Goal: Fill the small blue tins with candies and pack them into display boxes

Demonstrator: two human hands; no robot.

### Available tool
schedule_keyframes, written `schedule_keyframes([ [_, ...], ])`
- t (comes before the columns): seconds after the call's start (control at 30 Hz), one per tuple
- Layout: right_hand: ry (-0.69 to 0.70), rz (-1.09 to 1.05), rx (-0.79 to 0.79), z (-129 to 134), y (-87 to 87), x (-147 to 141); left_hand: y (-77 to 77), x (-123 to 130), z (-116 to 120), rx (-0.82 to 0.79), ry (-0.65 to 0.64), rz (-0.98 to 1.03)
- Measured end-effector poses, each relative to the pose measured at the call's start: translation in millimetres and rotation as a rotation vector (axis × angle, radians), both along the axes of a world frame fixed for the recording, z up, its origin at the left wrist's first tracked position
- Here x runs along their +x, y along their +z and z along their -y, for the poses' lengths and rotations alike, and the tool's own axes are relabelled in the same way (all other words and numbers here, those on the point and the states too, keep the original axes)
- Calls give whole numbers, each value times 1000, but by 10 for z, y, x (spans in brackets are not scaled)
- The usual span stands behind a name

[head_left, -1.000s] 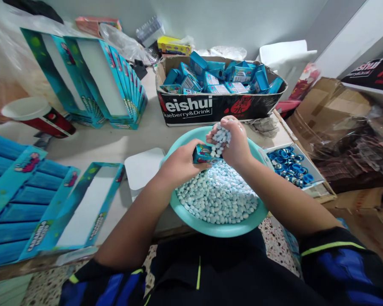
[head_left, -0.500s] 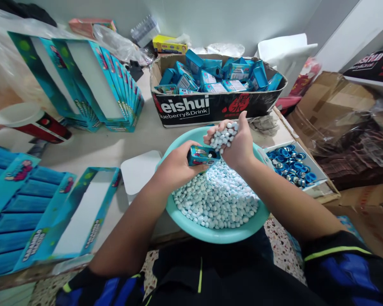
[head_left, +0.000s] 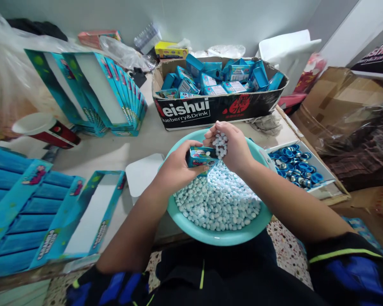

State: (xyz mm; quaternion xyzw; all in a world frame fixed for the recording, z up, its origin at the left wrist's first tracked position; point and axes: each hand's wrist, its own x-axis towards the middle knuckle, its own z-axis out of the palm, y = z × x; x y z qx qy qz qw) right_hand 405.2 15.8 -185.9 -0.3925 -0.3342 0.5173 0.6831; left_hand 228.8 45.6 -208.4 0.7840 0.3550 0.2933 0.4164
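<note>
Over teal basin (head_left: 220,239) | left hand (head_left: 175,170) grips blue candy box (head_left: 201,156) | right hand (head_left: 236,148) cupped around pale candies (head_left: 221,144)

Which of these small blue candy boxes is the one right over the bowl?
The small box in the left hand, held above the teal basin; the other small boxes lie in the cardboard carton further back.

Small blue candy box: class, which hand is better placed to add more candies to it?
Probably the right hand: it holds a cluster of pale blue candies right beside the box, while the left hand is taken up gripping that box above the teal basin.
</note>
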Motion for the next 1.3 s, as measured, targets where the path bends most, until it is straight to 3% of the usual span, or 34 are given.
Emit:
schedule_keyframes([
  [0.13,2,-26,8,17,68,-3,54,-7,44,137,-16,24],
  [0.33,-30,-47,-19,-8,39,17,116,6,87,397,-177,51],
  [0.53,-80,-20,-22,-17,36,1,110,4,108,510,-128,1],
  [0.67,-48,38,13,30,66,-48,163,3,132,440,-42,-5],
  [0.87,22,57,15,47,47,-86,166,2,101,320,-43,-87],
  [0.97,77,126,46,42,-5,-91,160,7,110,221,48,-81],
  [1.07,44,226,25,29,-114,-101,158,23,134,97,112,-108],
  [1.3,-17,282,-86,74,-352,-100,132,12,156,67,-6,-126],
])
